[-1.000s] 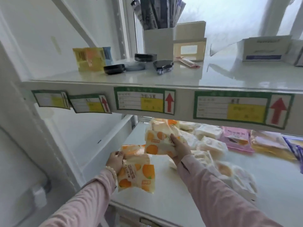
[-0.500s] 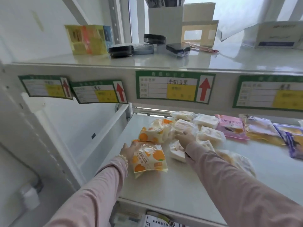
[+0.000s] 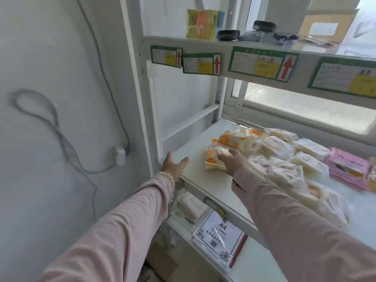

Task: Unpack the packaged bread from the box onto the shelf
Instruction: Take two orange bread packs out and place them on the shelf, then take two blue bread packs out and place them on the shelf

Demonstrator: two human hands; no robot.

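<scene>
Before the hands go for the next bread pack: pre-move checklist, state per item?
1. Left hand empty: ok, fingers straight.
2. Right hand empty: ok, open over the orange-print pack.
3. That pack lying on the shelf: ok.
4. Right hand clear of the pack: cannot tell.
5. Bare shelf space at the left front: ok.
6. Box in view: not ok.

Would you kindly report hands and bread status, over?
Left hand open, empty. Right hand open at orange-print bread pack on shelf. Nothing in the way.
</scene>
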